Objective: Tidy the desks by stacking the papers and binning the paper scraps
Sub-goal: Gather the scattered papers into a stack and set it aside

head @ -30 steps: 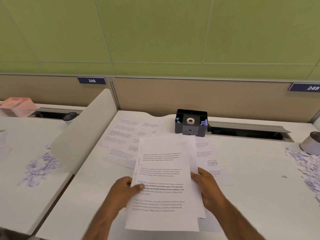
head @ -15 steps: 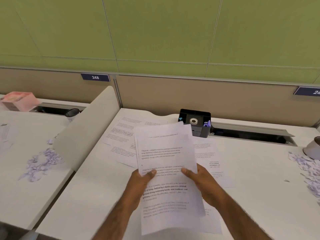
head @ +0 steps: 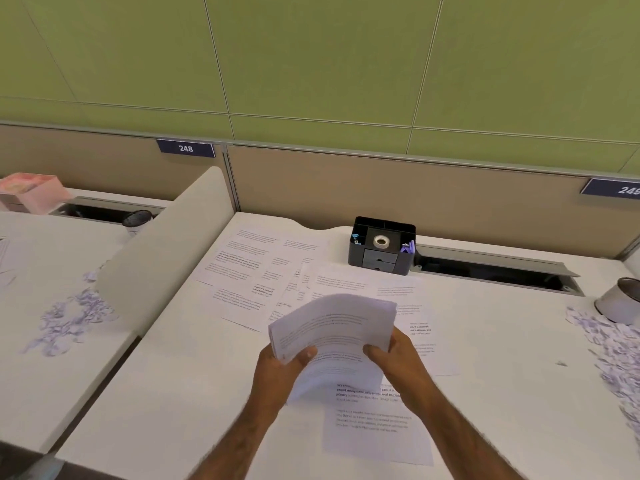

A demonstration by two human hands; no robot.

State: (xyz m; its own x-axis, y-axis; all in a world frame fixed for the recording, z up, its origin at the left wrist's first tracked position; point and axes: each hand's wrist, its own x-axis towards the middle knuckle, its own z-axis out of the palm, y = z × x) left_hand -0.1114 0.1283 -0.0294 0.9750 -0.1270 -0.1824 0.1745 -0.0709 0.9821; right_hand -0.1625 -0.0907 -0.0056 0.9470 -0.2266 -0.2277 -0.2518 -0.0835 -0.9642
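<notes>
A stack of printed papers (head: 334,327) is held above the white desk (head: 180,393), bowed upward in the middle. My left hand (head: 280,370) grips its left edge and my right hand (head: 398,362) grips its right edge. Loose printed sheets (head: 242,271) lie spread on the desk behind the stack, and one sheet (head: 374,427) lies flat under my hands. Purple-white paper scraps (head: 616,351) are heaped at the desk's right edge. More paper scraps (head: 72,317) lie on the neighbouring desk to the left.
A black desk organiser (head: 381,245) with a tape roll stands at the back. A curved white divider (head: 162,251) separates the two desks. A white cup (head: 620,299) sits at the right, a dark mesh cup (head: 136,220) and a pink box (head: 33,192) at the far left.
The held papers have gone from standing upright facing me to lying tipped forward and bowed. Both hands shifted up the stack's sides, uncovering the sheet on the desk below.
</notes>
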